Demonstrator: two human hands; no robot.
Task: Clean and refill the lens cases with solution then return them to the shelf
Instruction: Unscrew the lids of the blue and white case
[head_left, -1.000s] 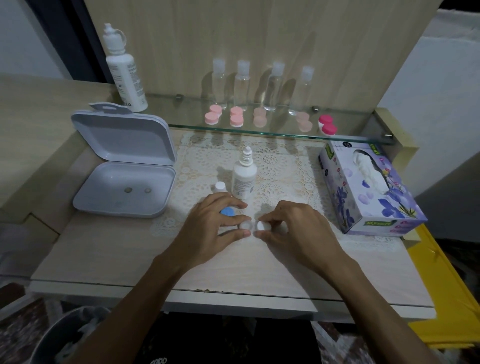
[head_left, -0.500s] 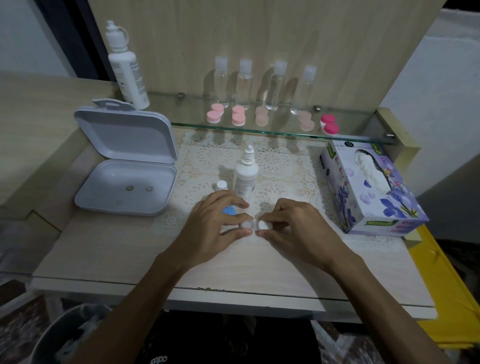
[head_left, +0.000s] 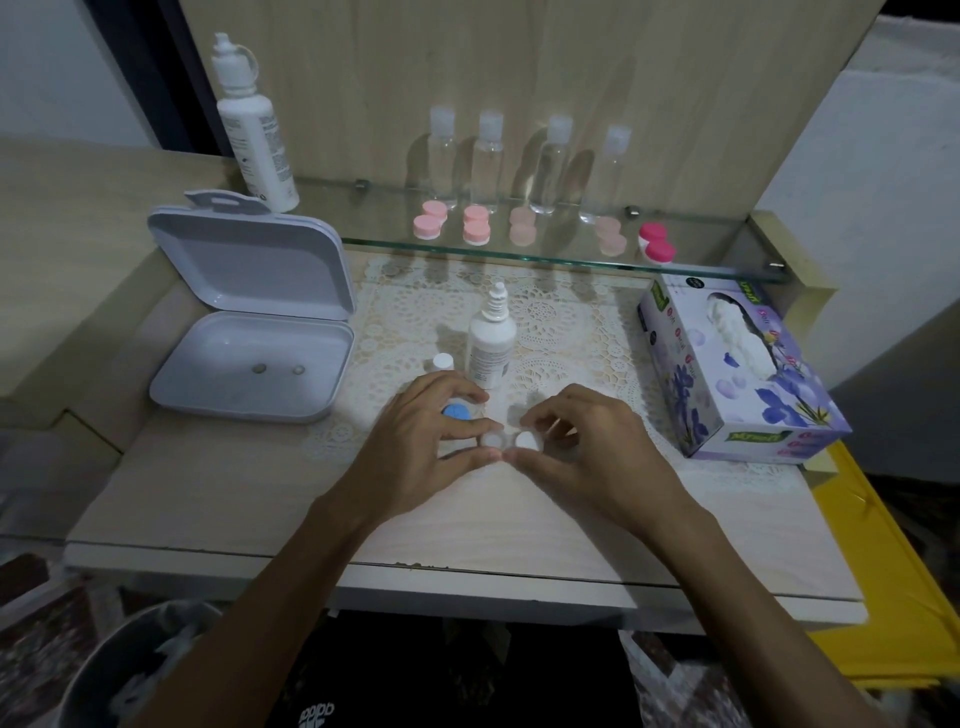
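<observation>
Holding unchanged from a second ago, both hands, left (head_left: 423, 447) and right (head_left: 582, 452), pinch the white case (head_left: 506, 440); caps probably still being seated.

Showing only a little readable text. Carrying a green label near the bottom front corner of the tissue box (head_left: 737, 364), its yellow letters too blurred to spell out; reddish lettering beside it and along the box's left face also staying unreadable. Bearing grey printed lines on the tall white bottle (head_left: 254, 130) and on the small dropper bottle (head_left: 492, 353), too small to make out. Showing white letters on dark clothing (head_left: 317, 713) at the bottom edge, illegible.
</observation>
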